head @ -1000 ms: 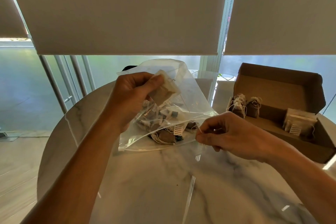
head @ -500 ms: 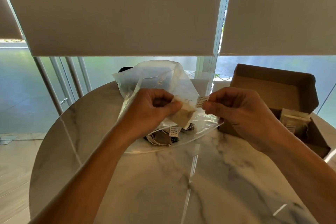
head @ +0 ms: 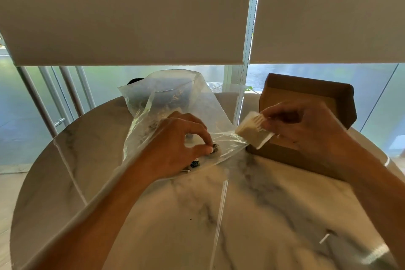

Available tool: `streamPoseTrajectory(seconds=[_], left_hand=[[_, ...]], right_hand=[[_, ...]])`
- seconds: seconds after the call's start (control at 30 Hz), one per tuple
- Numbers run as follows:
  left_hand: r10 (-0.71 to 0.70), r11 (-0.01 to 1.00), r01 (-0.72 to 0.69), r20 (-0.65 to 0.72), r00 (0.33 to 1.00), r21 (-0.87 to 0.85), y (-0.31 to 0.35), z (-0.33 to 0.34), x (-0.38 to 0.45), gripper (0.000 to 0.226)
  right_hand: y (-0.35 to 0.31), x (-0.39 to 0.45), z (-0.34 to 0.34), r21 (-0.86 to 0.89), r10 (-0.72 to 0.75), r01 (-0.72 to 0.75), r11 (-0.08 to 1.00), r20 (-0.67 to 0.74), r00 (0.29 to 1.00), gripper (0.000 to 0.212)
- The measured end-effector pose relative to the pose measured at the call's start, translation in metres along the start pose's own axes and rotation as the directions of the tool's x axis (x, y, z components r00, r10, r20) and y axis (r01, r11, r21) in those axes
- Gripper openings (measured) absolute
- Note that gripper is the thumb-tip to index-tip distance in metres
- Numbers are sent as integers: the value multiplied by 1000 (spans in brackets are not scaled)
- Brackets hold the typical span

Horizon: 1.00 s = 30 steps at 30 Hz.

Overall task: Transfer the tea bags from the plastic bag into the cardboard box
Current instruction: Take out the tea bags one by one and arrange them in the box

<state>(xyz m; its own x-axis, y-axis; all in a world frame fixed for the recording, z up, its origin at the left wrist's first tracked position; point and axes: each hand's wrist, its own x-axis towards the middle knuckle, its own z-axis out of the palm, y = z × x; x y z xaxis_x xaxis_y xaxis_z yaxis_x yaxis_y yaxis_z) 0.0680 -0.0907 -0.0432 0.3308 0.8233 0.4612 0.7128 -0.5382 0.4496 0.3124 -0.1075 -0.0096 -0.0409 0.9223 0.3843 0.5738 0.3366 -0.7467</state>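
Now right hand (head: pixel 306 129) pinches a tea bag (head: pixel 252 132) — left hand (head: pixel 175 144) fingers curled in the plastic bag (head: pixel 175 94).

A round white marble table (head: pixel 252 215) with grey veins carries a clear plastic bag (head: pixel 175 103) near its far edge and an open cardboard box (head: pixel 306 94) at its far right.

- Cardboard box (head: pixel 306 92): interior hidden behind right hand (head: pixel 306 131) and the tea bag (head: pixel 252 132) it holds; contents not visible.
- Plastic bag (head: pixel 175 103): contents mostly covered by left hand (head: pixel 175 147); what its fingertips pinch is too small to tell.
- Tea bag motion-blurred.
- Table (head: pixel 252 215) cut off at bottom edge.
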Motion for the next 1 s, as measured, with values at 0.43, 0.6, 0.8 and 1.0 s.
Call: streamPoseTrajectory(seconds=[0.43, 0.6, 0.8, 1.0], left_hand=[[15, 996, -16, 11, 1000, 84, -6, 3, 3, 26], [15, 998, -16, 17, 1000, 69, -4, 3, 2, 26], [25, 998, -27, 37, 999, 50, -6, 0, 1, 27], [30, 998, -32, 46, 998, 55, -5, 1, 1, 27]], right_hand=[[82, 17, -93, -625, 279, -268, 733, -82, 957, 13], [93, 18, -82, -718, 276, -269, 642, -111, 955, 10], [101, 17, -75, -798, 238, -234, 555, -117, 964, 17], [102, 17, -78, -861, 205, -185, 473, -97, 974, 17]])
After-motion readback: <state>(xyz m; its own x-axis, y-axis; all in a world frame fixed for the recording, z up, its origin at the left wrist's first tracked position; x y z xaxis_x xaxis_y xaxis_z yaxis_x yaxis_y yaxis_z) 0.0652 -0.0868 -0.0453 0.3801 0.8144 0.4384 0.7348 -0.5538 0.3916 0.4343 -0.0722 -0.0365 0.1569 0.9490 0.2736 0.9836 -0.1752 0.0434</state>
